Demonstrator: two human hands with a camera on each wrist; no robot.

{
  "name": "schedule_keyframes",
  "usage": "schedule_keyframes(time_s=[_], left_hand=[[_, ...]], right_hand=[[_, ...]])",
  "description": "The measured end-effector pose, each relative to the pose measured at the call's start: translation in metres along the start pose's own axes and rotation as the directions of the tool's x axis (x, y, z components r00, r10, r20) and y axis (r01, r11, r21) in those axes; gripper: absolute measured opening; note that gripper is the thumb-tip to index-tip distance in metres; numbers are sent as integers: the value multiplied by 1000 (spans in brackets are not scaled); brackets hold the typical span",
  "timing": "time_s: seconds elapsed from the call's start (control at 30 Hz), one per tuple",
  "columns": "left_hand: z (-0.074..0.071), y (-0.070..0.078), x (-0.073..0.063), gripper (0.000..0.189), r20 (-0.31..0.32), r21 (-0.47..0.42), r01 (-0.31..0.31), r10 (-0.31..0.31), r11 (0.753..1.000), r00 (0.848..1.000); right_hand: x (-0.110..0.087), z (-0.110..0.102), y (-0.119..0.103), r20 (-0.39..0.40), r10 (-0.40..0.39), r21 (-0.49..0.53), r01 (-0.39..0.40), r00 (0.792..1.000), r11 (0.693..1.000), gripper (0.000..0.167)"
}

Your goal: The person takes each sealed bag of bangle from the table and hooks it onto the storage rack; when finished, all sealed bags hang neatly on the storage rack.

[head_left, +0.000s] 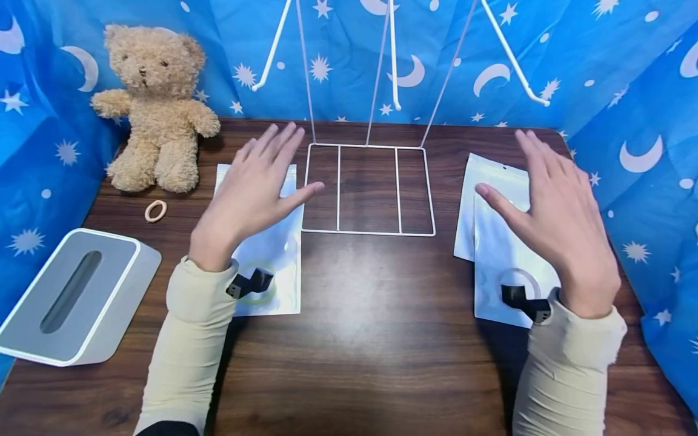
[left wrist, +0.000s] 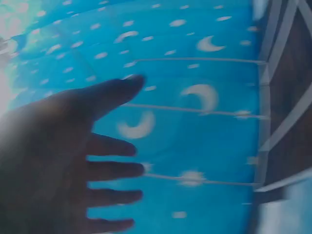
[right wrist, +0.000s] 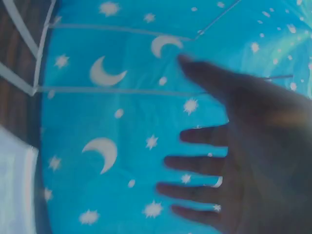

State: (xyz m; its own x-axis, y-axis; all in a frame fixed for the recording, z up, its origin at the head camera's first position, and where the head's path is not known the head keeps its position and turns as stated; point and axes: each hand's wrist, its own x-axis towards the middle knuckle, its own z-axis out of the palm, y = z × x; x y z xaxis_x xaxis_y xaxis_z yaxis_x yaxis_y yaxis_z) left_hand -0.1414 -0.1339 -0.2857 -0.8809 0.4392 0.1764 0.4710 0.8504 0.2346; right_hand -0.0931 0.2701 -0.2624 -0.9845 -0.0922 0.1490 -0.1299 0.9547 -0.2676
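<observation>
My left hand [head_left: 252, 184] is held over a silvery flat pouch [head_left: 283, 266], its fingers straight and thumb spread. A pale green ring shape shows through that pouch, partly behind the wrist camera. On the other side my right hand [head_left: 564, 212] hovers over two overlapping silvery pouches [head_left: 491, 284], also with straight fingers and nothing in it. A greyish ring shows in the front one. Between the hands stands a white wire rack [head_left: 368, 233] with a gridded base and three prongs at the top. Both wrist views show spread fingers against the blue cloth.
A teddy bear [head_left: 155, 115] sits at the back left, with a small wooden ring [head_left: 156, 211] in front of it. At the left edge is a grey and white tissue box [head_left: 109, 303]. Blue cloth [head_left: 349, 66] with moons and stars surrounds the dark wooden table [head_left: 360, 363].
</observation>
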Motion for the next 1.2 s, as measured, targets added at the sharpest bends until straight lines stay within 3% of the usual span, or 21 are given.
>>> schedule_keyframes(time_s=[0.13,0.23,0.33,0.53,0.77,0.9,0.97,1.07,1.2], left_hand=[[37,-14,3,75,13,-99,-55,57,994,998],[66,-25,3,77,109,-170,-50,69,984,992],[83,-34,0,86,190,-154,-26,56,988,980],[92,-45,-10,107,251,-69,45,-27,997,968],[101,-51,-11,102,200,-56,-1,12,998,980],[107,-53,-13,100,170,-86,5,10,996,985],[109,-54,-13,99,154,-99,9,7,995,988],[111,-57,-13,97,130,-110,5,10,994,991],[111,-60,-13,96,107,-126,-2,15,992,994]], right_hand=[[-18,6,25,113,102,-11,-101,988,995,92],[-35,19,46,208,158,-38,-153,965,988,94],[-50,35,62,282,234,-49,-229,931,972,100],[-69,54,83,333,363,-38,-372,871,927,112],[-76,63,98,307,454,-13,-473,837,881,119],[-82,67,101,272,571,-46,-582,775,812,126],[-84,69,104,266,601,-56,-610,754,790,129],[-83,71,107,262,590,-37,-603,764,797,128],[-79,74,114,261,536,52,-566,803,823,118]])
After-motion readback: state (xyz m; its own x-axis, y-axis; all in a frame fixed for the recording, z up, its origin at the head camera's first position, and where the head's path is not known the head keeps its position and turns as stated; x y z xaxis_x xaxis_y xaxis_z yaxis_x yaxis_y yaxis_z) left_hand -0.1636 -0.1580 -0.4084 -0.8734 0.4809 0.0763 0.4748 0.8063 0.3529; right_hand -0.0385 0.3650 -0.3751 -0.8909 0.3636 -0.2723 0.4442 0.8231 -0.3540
